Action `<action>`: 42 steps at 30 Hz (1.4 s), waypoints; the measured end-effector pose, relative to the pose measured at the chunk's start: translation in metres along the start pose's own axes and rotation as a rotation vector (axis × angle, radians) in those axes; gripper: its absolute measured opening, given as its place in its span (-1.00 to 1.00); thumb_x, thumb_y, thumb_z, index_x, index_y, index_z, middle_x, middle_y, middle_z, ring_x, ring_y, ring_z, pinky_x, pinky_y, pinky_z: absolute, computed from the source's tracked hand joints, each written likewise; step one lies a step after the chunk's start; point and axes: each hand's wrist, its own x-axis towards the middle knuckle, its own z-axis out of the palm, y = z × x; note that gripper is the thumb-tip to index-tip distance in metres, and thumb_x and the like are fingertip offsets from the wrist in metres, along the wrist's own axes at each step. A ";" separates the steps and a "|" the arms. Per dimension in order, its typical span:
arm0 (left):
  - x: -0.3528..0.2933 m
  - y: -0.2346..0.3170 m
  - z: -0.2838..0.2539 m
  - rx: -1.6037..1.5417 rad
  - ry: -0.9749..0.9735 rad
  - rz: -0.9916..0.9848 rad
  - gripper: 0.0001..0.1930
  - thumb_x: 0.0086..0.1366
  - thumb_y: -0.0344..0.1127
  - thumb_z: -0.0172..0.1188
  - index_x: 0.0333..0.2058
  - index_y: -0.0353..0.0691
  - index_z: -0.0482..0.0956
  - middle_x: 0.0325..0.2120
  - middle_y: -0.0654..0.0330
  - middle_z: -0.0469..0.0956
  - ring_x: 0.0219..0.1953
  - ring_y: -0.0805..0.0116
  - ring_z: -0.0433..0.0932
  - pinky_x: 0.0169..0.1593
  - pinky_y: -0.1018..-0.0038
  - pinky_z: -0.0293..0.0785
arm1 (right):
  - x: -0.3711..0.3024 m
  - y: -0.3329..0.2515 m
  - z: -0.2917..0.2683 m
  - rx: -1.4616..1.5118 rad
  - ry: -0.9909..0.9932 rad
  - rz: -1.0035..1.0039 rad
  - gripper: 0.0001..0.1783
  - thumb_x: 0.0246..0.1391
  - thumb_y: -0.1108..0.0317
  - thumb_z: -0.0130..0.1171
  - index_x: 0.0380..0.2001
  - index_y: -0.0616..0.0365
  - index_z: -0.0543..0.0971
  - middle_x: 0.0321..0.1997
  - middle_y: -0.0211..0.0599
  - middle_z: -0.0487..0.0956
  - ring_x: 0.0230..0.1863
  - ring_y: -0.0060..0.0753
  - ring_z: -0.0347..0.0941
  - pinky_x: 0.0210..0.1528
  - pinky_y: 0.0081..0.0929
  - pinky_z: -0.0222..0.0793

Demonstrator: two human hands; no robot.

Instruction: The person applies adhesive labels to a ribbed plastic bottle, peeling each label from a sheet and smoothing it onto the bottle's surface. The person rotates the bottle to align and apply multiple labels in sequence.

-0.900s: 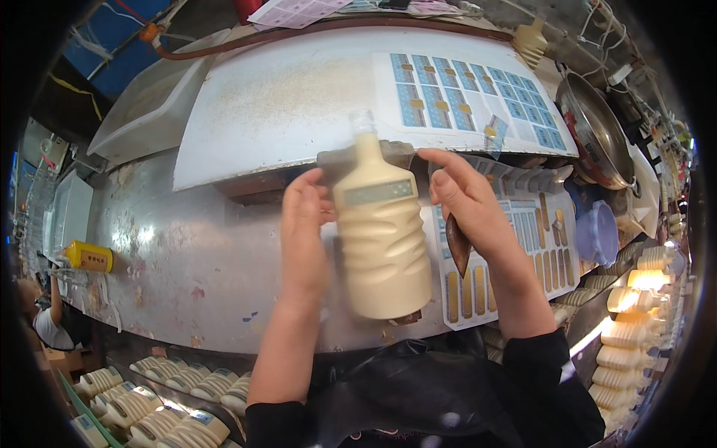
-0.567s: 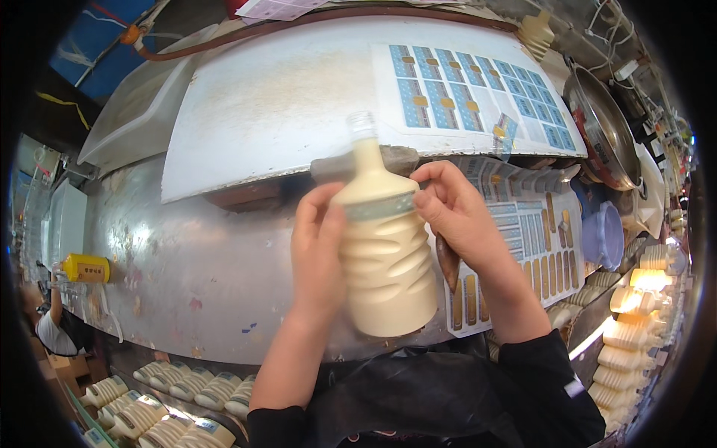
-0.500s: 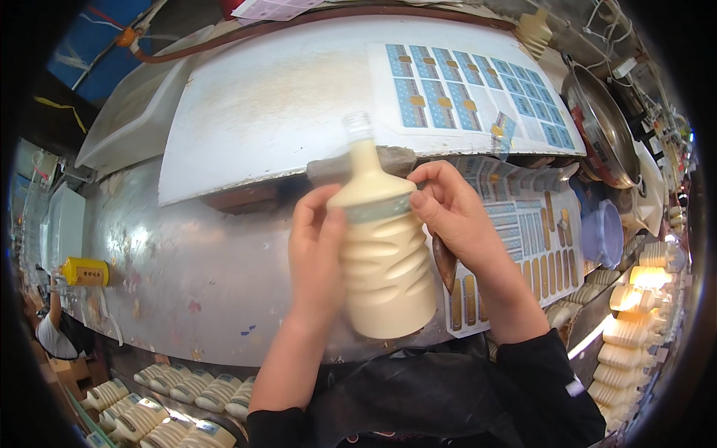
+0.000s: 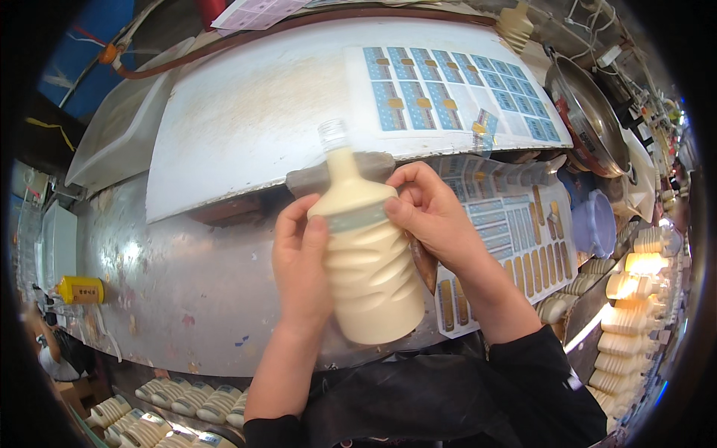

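Observation:
A cream bottle (image 4: 377, 287) with spiral grooves and a clear threaded neck leans slightly, its neck toward the far side. Around its shoulder runs a grey-green label band (image 4: 357, 218). My left hand (image 4: 301, 250) grips the bottle's left side, thumb on the band's left end. On the other side, my right hand (image 4: 433, 216) pinches at the band's right end, thumb and fingers against the bottle. A brown pointed tool (image 4: 424, 265) hangs below the right palm, seemingly tucked in that hand; its kind cannot be made out. Behind the neck rests a grey-brown cloth-like pad (image 4: 308, 179).
A white board (image 4: 246, 112) carries blue label sheets (image 4: 422, 104). More sticker sheets (image 4: 515, 246) lie at right, near a purple bucket (image 4: 595, 228) and a metal pan (image 4: 594, 112). A yellow bottle (image 4: 80, 290) lies left; cream bottles (image 4: 202, 399) fill racks below.
The bottle and both hands sit slightly further left in the view, as does the whole scene. Both hands keep their hold at the label band.

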 end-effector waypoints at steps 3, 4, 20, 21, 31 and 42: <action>-0.001 0.005 -0.001 -0.157 -0.011 -0.050 -0.71 0.53 -0.31 0.09 0.13 -0.27 0.43 -0.01 0.14 0.53 0.01 0.42 0.51 0.13 0.44 0.47 | 0.003 0.004 -0.008 0.135 -0.043 0.031 -0.65 0.40 0.16 0.16 0.05 0.19 0.43 -0.41 -0.56 0.47 -0.47 -0.84 0.32 -0.43 -0.79 0.24; -0.001 0.005 -0.001 -0.171 -0.024 -0.044 -0.72 0.54 -0.30 0.08 0.13 -0.26 0.43 -0.01 0.15 0.53 0.01 0.42 0.51 0.13 0.44 0.47 | 0.003 0.003 -0.010 0.145 -0.052 0.034 -0.63 0.42 0.15 0.13 0.07 0.20 0.44 -0.40 -0.56 0.48 -0.45 -0.83 0.32 -0.41 -0.79 0.25; 0.002 -0.003 -0.003 -0.104 0.005 -0.040 -0.70 0.53 -0.33 0.09 0.16 -0.24 0.43 0.06 0.13 0.51 0.05 0.40 0.52 0.14 0.42 0.50 | 0.006 0.012 -0.003 0.073 -0.049 0.001 -0.68 0.40 0.25 0.14 0.09 0.21 0.48 -0.25 -0.45 0.60 -0.31 -0.77 0.47 -0.25 -0.73 0.39; 0.002 -0.004 -0.004 -0.101 0.000 -0.048 -0.68 0.54 -0.33 0.08 0.19 -0.24 0.42 0.08 0.11 0.50 0.07 0.38 0.51 0.16 0.40 0.49 | 0.005 0.008 -0.004 0.070 -0.041 0.015 -0.67 0.40 0.25 0.13 0.10 0.21 0.49 -0.28 -0.49 0.58 -0.35 -0.79 0.43 -0.30 -0.75 0.36; -0.027 -0.007 -0.014 0.173 -0.209 -0.130 -0.21 0.22 -0.32 0.34 0.35 -0.36 0.15 0.19 -0.03 0.41 0.24 0.17 0.43 0.31 0.25 0.35 | -0.028 -0.001 -0.009 0.018 0.022 0.116 -0.57 0.38 0.27 0.13 0.22 0.24 0.53 -0.30 -0.54 0.58 -0.43 -0.82 0.36 -0.42 -0.76 0.26; -0.033 -0.001 0.000 0.619 -0.114 0.179 -0.20 0.19 -0.17 0.43 0.30 -0.37 0.25 0.08 -0.08 0.41 0.13 0.03 0.47 0.21 0.18 0.42 | -0.024 0.010 -0.010 -0.060 0.034 0.023 -0.47 0.28 0.35 0.24 0.28 0.23 0.46 -0.27 -0.53 0.51 -0.31 -0.79 0.39 -0.29 -0.74 0.34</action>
